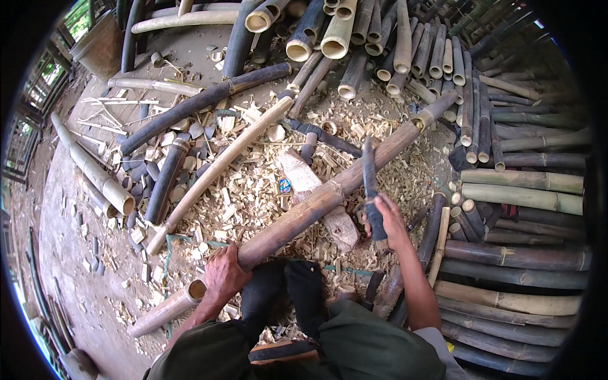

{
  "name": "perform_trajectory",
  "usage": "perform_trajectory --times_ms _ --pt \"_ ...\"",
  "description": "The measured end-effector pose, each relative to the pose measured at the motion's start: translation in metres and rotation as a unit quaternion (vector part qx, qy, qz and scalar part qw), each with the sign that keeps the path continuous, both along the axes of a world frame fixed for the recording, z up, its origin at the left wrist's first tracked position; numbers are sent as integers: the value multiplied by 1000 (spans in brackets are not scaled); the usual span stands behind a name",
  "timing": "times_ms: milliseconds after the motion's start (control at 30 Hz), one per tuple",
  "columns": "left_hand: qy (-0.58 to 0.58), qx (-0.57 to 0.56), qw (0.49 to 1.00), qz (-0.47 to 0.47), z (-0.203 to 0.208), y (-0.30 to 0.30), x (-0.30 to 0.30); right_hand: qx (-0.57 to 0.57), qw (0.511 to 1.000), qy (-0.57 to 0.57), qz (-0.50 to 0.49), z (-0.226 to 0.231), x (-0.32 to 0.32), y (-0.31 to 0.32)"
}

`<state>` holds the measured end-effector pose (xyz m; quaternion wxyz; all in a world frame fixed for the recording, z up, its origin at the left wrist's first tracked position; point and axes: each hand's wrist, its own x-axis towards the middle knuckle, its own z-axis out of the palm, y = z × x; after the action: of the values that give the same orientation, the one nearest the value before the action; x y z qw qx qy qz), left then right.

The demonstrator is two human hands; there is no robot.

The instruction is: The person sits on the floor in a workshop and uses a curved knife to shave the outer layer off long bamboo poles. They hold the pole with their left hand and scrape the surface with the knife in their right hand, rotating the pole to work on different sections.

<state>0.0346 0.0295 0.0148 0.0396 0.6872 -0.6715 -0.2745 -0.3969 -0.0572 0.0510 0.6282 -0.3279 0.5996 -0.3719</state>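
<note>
A thick brown bamboo pole [291, 218] slants from my lap side up to the far right. It lies across a pale chopped wooden block [342, 229]. My left hand [226, 272] is wrapped round the pole's near end. In my right hand [387, 220] is a machete [369, 168], held by its dark handle. The blade points away from me and appears to overlap the pole; whether it touches the bamboo, I cannot tell. Below my left hand lies a shorter cut bamboo piece [166, 309], its hollow end facing up.
Wood chips [253, 190] cover the ground around the block. To the left lie a long pale pole [221, 171], a dark bamboo pole [202, 104] and a short dark piece [168, 180]. Cut bamboo tubes [334, 45] are piled at the back, and stacked poles [519, 256] line the right side.
</note>
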Motion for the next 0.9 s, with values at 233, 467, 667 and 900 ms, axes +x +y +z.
perform_trajectory --times_ms 233,467,667,900 --pt "-3 30 999 28 11 -1 0 8 987 116 111 3 6 -21" --pt "-12 44 998 32 10 -2 -2 -12 976 138 169 -5 6 -18" --pt "-18 51 998 27 12 -6 -1 -47 985 109 126 -9 25 -4" --pt "-23 35 999 16 14 0 1 -64 984 107 125 -9 36 6"
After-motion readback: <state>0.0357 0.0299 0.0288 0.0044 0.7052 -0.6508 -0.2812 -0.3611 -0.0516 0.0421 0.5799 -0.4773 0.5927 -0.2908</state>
